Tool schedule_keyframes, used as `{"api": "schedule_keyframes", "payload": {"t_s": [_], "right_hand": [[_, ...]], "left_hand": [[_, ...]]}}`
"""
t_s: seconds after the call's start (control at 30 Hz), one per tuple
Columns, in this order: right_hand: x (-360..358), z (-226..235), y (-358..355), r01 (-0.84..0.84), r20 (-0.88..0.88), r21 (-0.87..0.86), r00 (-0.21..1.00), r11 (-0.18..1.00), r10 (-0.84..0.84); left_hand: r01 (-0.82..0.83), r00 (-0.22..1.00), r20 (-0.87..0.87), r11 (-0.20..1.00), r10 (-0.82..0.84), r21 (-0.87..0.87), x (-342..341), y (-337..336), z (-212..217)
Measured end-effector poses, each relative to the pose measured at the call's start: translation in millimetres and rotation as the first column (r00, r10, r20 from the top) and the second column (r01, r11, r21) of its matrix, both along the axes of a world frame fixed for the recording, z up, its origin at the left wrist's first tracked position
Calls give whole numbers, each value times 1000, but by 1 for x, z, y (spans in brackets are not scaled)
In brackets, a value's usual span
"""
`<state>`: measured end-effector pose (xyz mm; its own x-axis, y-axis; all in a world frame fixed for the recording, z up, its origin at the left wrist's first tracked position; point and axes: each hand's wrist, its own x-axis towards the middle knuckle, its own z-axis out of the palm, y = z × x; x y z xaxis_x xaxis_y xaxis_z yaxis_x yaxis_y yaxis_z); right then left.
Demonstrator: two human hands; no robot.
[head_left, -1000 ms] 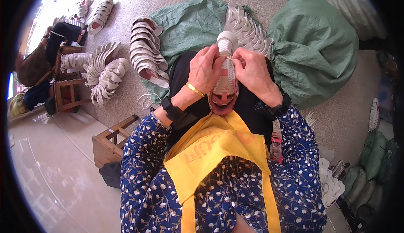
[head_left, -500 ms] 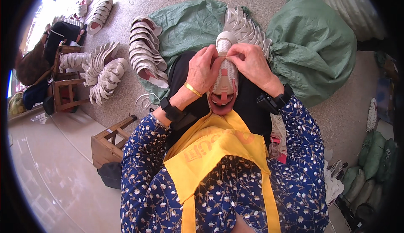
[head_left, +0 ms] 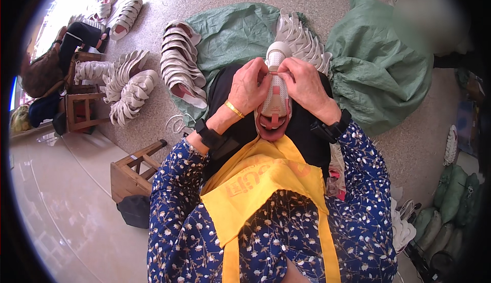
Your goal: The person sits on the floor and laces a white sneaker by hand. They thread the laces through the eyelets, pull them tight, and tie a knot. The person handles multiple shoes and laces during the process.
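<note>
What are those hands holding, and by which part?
The left hand and right hand are at a pale shoe, fingers meeting just behind its toe; exactly what they pinch there is too small to tell.

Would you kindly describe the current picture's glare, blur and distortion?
In the head view, glare whitens the upper left; the glossy pale surface at lower left shows reflections; a pale patch at upper right is heavily blurred; edges bow toward the rim; the shoe, left hand and right hand look fairly sharp.
</note>
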<state>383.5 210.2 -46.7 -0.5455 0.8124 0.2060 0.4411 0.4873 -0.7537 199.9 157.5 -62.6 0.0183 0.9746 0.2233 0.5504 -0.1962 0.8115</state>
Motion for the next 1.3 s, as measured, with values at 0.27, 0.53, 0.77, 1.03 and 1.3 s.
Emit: {"api": "schedule_keyframes", "payload": {"t_s": [0.27, 0.53, 0.77, 1.03, 1.3], "right_hand": [[7, 5, 1, -8, 17, -32, 1000, 999, 8], [-2, 0, 2, -47, 89, 83, 995, 995, 40], [-6, 14, -2, -140, 199, 133, 974, 981, 113], [-4, 0, 10, -142, 50, 54, 989, 988, 140], [1, 4, 10, -110, 76, 29, 991, 993, 108]], "left_hand": [[-13, 999, 36, 1000, 12, 16, -2, -1, 0], [-45, 999, 11, 999, 45, 6, -2, 1, -4], [-39, 998, 41, 999, 39, -4, -1, 0, -1], [-21, 1000, 16, 1000, 21, 3, -2, 1, 0], [62, 998, 12, 996, -63, 69, -7, 11, -5]]}}
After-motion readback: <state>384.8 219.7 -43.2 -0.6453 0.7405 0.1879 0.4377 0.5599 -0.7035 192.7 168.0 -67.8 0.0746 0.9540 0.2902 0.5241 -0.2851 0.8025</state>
